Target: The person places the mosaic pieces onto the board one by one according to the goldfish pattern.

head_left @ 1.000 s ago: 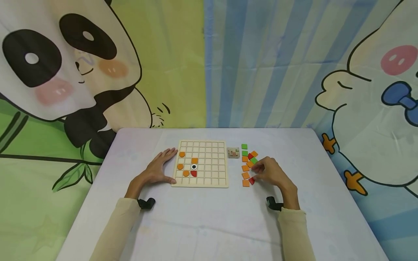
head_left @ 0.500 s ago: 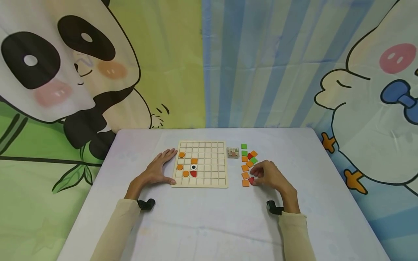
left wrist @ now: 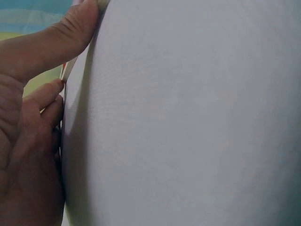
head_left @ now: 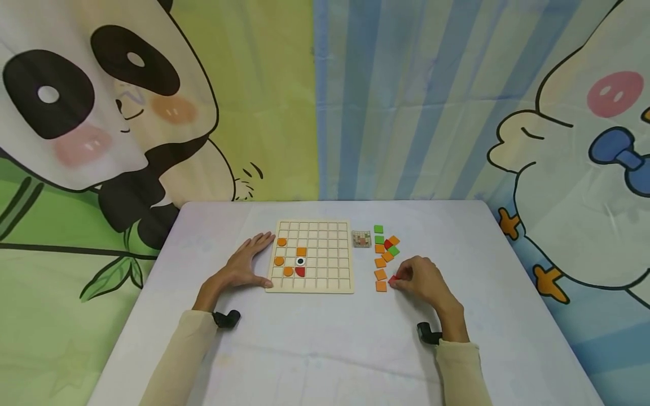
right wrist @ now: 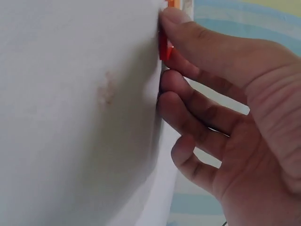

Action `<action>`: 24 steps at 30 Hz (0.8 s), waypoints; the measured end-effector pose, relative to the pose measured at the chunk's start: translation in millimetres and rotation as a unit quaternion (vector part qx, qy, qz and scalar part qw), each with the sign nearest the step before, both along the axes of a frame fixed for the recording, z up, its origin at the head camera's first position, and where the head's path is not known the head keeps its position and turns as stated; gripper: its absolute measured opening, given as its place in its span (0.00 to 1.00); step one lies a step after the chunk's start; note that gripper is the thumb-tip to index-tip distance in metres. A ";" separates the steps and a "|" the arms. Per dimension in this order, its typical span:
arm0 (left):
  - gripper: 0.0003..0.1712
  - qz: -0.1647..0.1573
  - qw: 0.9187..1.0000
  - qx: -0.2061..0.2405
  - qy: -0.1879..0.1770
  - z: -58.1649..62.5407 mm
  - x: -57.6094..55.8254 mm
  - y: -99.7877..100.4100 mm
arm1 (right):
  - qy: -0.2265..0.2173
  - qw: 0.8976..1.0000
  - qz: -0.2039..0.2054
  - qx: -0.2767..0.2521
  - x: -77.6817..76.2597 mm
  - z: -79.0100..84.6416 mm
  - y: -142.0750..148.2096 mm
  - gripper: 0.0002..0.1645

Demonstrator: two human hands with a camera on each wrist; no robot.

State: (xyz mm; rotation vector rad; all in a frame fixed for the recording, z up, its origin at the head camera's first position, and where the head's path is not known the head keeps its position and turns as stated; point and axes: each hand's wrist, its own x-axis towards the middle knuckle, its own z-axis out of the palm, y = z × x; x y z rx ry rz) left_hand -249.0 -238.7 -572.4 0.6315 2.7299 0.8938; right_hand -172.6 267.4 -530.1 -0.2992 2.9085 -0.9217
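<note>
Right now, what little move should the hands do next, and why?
Probably ease the red piece over toward the grid board: the right hand pinches that piece, the board has plenty of bare squares, and the left hand rests at the board's left edge, perhaps steadying it.

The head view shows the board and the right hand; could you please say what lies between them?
Orange tiles lie there in the head view, beside the red piece the right hand pinches.
</note>
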 end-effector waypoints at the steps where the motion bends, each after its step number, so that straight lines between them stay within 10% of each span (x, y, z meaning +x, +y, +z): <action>1: 0.82 0.000 1.000 0.001 -0.001 0.0 0.4 0.1 | 0.001 1.000 -0.007 0.004 1.6 0.2 0.0 0.12; 10: 0.82 0.005 1.000 -0.001 -0.003 1.2 1.1 0.3 | -0.031 0.999 0.021 -0.024 5.6 6.0 1.7 0.22; 24: 0.82 0.004 1.000 -0.007 0.003 2.3 1.5 1.9 | -0.028 0.999 0.026 -0.023 1.6 -1.1 4.6 0.13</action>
